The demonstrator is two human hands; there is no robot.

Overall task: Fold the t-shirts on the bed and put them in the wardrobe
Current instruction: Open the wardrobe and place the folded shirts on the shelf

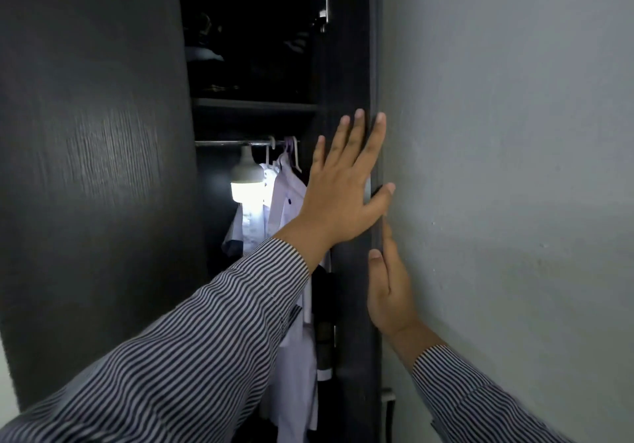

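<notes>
Wardrobe [350,65]: dark wood-grain, open at 12 o'clock, lamp [245,181] lighting white shirts [291,271] hung on the rail. Left hand [343,199], fingers straight and spread, lies flat on the right door at centre; right hand [389,291], fingers straight, touches its edge at 5 o'clock, probably steadying it against the wall [514,168]. No t-shirts or bed in view; neither hand holds anything.
</notes>
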